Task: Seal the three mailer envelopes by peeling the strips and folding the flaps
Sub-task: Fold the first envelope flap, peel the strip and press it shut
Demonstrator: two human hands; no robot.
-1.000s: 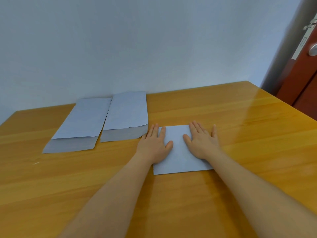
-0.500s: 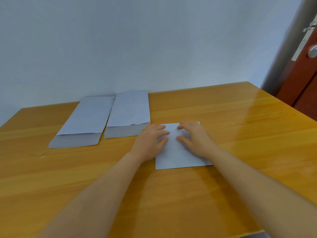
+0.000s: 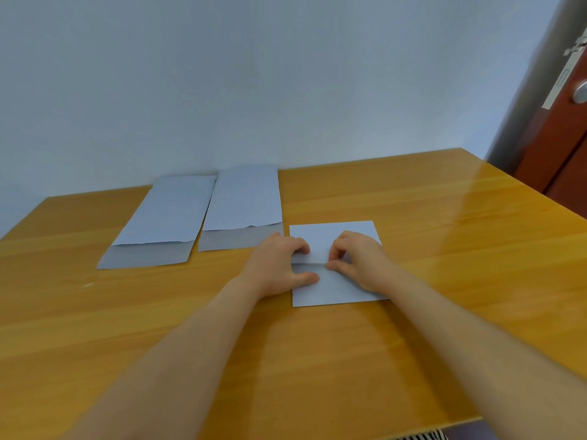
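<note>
At nine o'clock two mailers lie unsealed on the tabletop; at centre my left hand and right hand pinch the third mailer's flap edge, which I judge needs peeling evenly, without tearing.

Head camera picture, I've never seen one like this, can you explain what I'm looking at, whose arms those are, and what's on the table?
The camera sits on a person's head and looks down, so the two bare arms are the wearer's own. No machine is involved. On the wooden table lie three pale mailer envelopes. The far-left envelope and the middle envelope lie flat with their grey flaps open. The near envelope is shorter, folded. The left hand and right hand rest on it, fingers curled, pinching at a flap edge across its middle. A door stands at right.
</note>
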